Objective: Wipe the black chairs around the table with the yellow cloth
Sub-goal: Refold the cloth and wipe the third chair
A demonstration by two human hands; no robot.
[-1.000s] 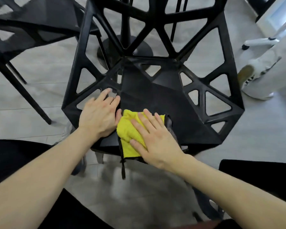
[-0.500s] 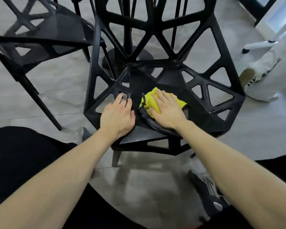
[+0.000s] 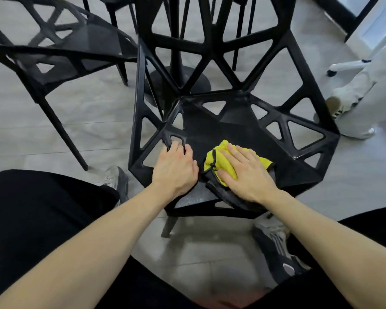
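Note:
A black chair [image 3: 227, 128] with a cut-out triangle frame stands right in front of me, its seat facing up. The yellow cloth [image 3: 218, 162], with a dark grey underside and edge, lies bunched on the front of the seat. My right hand [image 3: 245, 175] presses flat on the cloth with straight fingers. My left hand [image 3: 176, 170] rests on the seat's front left part, fingers curled over a frame strut beside a triangular opening.
A second black chair [image 3: 60, 54] stands to the left on the grey floor. The table's round black base [image 3: 183, 79] sits behind the chair. Another person's light trousers and shoe [image 3: 343, 103] are at the right. My own shoes are under the chair's front.
My right hand slid the cloth from the seat's front edge toward the middle, then slightly back to the front right. The left hand stayed on the left strut. My view pulled back.

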